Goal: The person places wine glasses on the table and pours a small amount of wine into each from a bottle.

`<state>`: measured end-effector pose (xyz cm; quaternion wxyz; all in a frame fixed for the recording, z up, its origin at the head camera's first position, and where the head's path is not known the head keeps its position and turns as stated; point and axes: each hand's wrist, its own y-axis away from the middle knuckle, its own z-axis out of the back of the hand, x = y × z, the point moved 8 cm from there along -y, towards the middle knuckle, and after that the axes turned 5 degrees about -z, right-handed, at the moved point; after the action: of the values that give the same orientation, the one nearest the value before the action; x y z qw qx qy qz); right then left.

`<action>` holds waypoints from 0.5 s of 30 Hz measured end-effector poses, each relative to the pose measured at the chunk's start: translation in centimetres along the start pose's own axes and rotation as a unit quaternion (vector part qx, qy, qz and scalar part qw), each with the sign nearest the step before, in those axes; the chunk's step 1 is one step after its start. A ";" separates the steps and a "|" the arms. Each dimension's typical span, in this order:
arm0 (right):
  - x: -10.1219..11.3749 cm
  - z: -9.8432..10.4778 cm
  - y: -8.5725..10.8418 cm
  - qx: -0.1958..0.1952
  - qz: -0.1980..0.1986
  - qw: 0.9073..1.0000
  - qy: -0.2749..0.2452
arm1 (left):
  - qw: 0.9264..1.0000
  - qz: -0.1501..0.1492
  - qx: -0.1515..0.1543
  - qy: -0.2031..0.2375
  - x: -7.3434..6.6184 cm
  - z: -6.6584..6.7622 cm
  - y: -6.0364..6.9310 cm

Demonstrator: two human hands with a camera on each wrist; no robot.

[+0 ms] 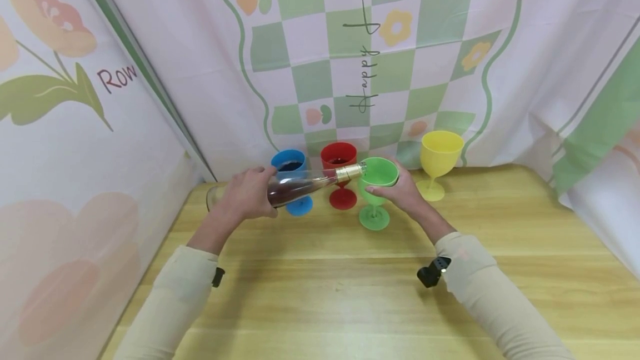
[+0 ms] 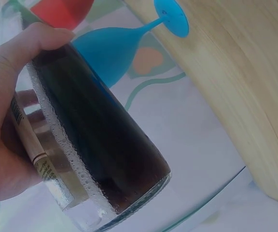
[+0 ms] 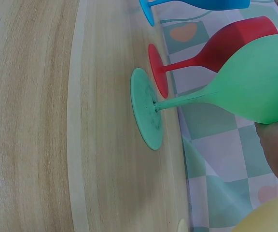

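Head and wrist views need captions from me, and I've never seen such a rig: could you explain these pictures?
No machine here, only a person's bare left hand and right hand. The wide picture comes from a head camera; the other two come from cameras worn on the wrists, each watching its hand's work. The left hand grips a tilted bottle of dark liquid, its mouth at the rim of a green goblet, which the right hand holds. On the wooden table stand a blue goblet, a red goblet and a yellow goblet; dark liquid shows in the first two.
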<state>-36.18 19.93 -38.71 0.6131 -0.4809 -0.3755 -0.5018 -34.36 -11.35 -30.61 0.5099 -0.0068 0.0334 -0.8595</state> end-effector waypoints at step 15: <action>0.2 0.0 0.1 -0.002 -0.007 1.000 0.007 | 0.999 -0.024 0.007 -0.021 -0.4 1.1 -0.4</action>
<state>-36.02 19.91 -38.53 0.6111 -0.4757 -0.3741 -0.5101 -34.47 -10.91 -29.47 0.4898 -0.0220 0.0165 -0.8714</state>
